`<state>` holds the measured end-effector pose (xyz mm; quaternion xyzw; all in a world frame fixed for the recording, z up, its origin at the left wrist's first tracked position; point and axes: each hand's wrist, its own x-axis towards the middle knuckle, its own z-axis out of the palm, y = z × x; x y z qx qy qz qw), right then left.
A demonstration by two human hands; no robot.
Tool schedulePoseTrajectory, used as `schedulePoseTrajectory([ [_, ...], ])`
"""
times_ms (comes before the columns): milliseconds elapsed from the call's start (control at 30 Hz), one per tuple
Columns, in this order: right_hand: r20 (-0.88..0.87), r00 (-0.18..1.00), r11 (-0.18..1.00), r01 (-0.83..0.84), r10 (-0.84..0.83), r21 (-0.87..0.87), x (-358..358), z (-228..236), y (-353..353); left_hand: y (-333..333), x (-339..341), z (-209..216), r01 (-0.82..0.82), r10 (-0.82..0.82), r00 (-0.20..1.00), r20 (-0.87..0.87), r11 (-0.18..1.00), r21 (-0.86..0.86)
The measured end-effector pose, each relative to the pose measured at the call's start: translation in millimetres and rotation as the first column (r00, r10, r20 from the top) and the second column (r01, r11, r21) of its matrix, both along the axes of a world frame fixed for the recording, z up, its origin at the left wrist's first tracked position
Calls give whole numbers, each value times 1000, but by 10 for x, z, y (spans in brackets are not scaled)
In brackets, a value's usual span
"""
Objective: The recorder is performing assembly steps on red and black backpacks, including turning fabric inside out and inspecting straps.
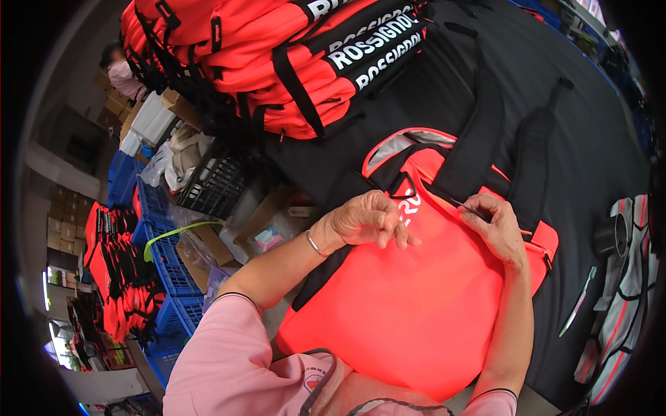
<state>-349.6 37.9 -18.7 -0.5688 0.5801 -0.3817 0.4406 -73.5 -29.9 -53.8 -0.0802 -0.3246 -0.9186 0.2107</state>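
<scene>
A bright orange-red backpack [395, 305] lies in front of me on the black-covered table, its black shoulder straps [479, 118] stretching away toward the far side. Over its upper part hovers my left hand [368, 218], fingers bent and drawn together in a pinch; whatever they hold is too small to make out. A black loop [402, 186] on the bag sits just beyond those fingers. My right hand [496, 225] is closed around a thin dark pointed tool [470, 210], its tip directed left above the bag's upper edge. The fingers hide most of this tool.
Red and black bags [291, 76] are piled high at the far left. Blue crates [173, 270], a black crate [215, 173] and open cartons stand left of the table. On the right lie a toothbrush [578, 301], a dark roll [610, 236] and grey straps [628, 298].
</scene>
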Motion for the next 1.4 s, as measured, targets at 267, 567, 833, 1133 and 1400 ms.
schedulePoseTrajectory([
  [267,389,914,984,157,-112,-87,423,219,92,205,-152,179,-424,583,756,298,783,-456],
  [567,480,877,996,-29,-13,80,582,262,210,285,-247,152,-563,904,426,-32,237,-792],
  [833,488,873,990,-67,-2,124,635,344,239,233,-296,209,-467,877,384,-288,-85,-880],
  [1133,507,862,979,-100,-4,178,564,292,210,173,-276,217,-374,796,416,-441,-292,-880],
  [1400,462,887,966,-100,-23,240,548,291,182,181,-275,262,-283,728,444,-522,-439,-853],
])
